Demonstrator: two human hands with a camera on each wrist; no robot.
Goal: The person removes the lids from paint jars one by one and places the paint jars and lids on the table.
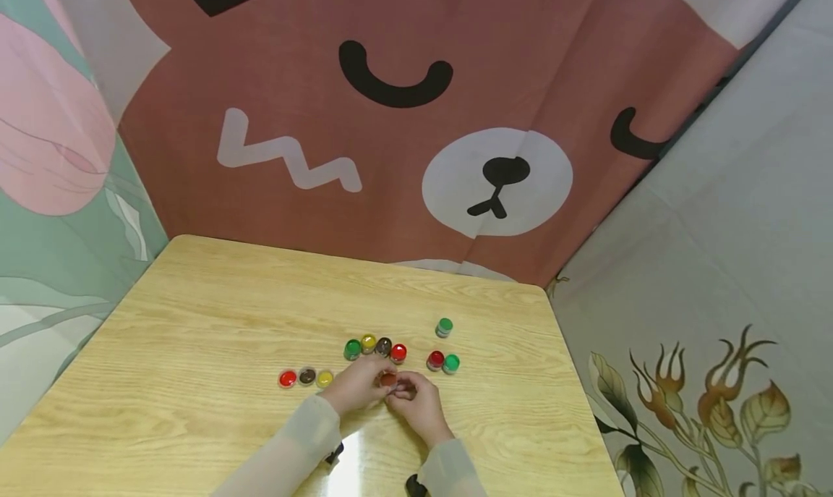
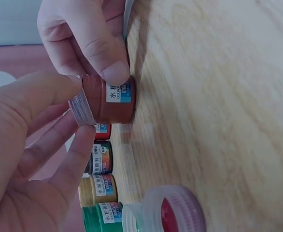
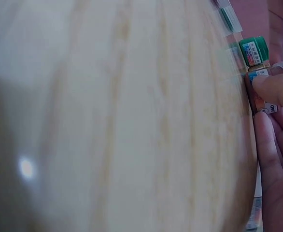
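Note:
Between both hands is a small paint jar (image 1: 388,380) of reddish brown, with a white and blue label. My left hand (image 1: 358,385) pinches its clear ribbed lid (image 2: 82,108) between thumb and fingers. The lid sits tilted at the jar's top in the left wrist view. My right hand (image 1: 419,406) holds the jar's body, its thumb on the label. In the left wrist view the jar lies sideways, close over the wooden table (image 2: 219,121). Just behind the hands stands a red paint jar (image 1: 399,352).
Beside the red jar stand a dark jar (image 1: 384,346), a yellow jar (image 1: 368,343) and a green jar (image 1: 353,349). Left of the hands lie red (image 1: 288,378), dark (image 1: 307,375) and yellow (image 1: 325,378) round paint pieces. To the right are a dark red jar (image 1: 435,359) and two green jars (image 1: 451,364).

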